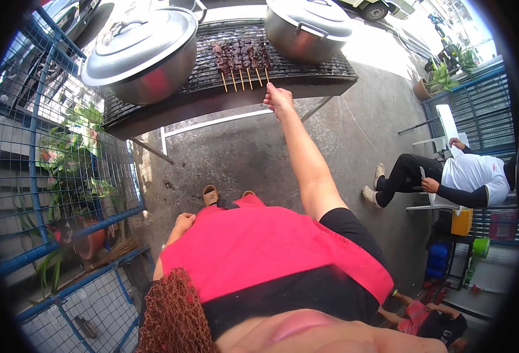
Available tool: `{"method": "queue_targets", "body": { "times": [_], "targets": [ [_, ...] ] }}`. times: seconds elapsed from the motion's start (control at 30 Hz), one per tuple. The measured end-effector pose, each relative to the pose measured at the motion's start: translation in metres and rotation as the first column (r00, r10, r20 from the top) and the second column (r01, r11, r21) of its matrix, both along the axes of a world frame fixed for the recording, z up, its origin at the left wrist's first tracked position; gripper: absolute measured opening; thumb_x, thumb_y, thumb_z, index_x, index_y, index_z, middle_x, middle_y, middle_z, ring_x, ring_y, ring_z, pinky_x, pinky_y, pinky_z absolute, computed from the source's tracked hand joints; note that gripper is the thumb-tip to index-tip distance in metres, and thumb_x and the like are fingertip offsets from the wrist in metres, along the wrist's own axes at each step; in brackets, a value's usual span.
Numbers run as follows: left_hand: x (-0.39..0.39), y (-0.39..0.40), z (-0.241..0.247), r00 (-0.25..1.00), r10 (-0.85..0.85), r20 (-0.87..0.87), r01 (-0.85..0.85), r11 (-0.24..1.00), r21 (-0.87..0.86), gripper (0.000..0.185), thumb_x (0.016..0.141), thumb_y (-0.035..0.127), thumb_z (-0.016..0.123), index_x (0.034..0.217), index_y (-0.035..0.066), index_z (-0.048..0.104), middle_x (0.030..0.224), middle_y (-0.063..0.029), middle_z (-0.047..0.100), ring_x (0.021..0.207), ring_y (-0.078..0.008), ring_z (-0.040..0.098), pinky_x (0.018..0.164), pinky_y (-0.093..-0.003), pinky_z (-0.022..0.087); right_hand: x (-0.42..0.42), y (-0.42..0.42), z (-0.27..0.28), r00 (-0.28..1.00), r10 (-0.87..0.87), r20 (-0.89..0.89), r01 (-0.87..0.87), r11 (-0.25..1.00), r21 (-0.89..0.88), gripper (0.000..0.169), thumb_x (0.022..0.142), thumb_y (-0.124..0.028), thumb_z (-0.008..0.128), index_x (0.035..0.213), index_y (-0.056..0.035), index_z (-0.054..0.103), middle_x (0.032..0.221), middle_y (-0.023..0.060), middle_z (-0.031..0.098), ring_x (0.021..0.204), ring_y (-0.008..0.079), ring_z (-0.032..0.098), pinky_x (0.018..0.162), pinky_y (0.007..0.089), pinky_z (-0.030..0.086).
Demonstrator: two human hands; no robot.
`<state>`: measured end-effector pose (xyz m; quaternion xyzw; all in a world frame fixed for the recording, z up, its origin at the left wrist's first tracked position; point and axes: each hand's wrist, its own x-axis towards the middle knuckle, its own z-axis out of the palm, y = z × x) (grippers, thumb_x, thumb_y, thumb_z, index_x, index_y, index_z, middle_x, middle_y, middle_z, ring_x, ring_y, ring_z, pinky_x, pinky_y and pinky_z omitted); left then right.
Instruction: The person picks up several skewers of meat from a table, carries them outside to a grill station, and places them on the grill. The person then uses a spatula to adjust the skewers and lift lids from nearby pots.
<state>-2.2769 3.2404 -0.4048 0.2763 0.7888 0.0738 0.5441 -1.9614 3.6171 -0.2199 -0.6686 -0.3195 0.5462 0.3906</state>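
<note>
Several skewers of browned meat (242, 55) lie side by side on a long metal charcoal grill (303, 88), their bare wooden sticks pointing towards me over its near edge. The fingers of my right hand (279, 99) are closed at the end of the rightmost stick (267, 75). Down at my left side, my left hand (184, 222) rests by the edge of my red apron (259, 247); its fingers look curled, and whether it holds anything is hidden.
Large lidded metal pots stand on the grill, one on the left (153, 75) and one on the right (306, 37). A blue wire fence (34, 132) with potted plants runs along the left. A person (471, 178) sits on a white chair at right; another is at lower right.
</note>
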Motion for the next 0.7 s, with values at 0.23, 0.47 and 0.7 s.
{"method": "queue_targets", "body": {
  "times": [0.23,0.47,0.7],
  "targets": [
    [-0.005,0.012,0.016,0.999,0.039,0.018,-0.038,0.999,-0.03,0.029,0.083,0.022,0.059,0.1,-0.001,0.06,0.085,-0.0129,0.064,0.076,-0.0198,0.061,0.07,-0.0321,0.048,0.004,0.011,-0.016,0.999,-0.038,-0.035,0.044,0.983,0.18,0.017,0.081,-0.023,0.063,0.082,-0.0068,0.06,0.064,0.0,0.057,0.052,0.0087,0.054,0.043,0.0205,0.04],
    [-0.013,0.013,0.003,1.0,-0.016,0.023,0.015,1.0,0.009,0.032,0.082,0.024,0.059,0.101,-0.002,0.059,0.087,-0.0139,0.064,0.078,-0.0204,0.062,0.07,-0.0324,0.048,0.013,0.011,-0.02,0.997,-0.022,0.073,0.002,0.966,0.26,0.023,0.083,-0.027,0.061,0.087,-0.0043,0.06,0.067,0.0016,0.058,0.052,0.0093,0.054,0.043,0.0217,0.041],
    [-0.019,0.01,-0.006,0.998,-0.054,0.029,0.054,0.999,-0.005,0.033,0.081,0.026,0.06,0.1,-0.001,0.061,0.093,-0.0155,0.064,0.085,-0.0228,0.061,0.074,-0.0333,0.047,-0.018,-0.016,-0.016,0.998,0.015,-0.063,-0.008,0.995,0.104,0.033,0.084,-0.039,0.056,0.088,-0.0063,0.058,0.066,0.0004,0.055,0.057,0.0108,0.055,0.049,0.0243,0.042]
  ]
}}
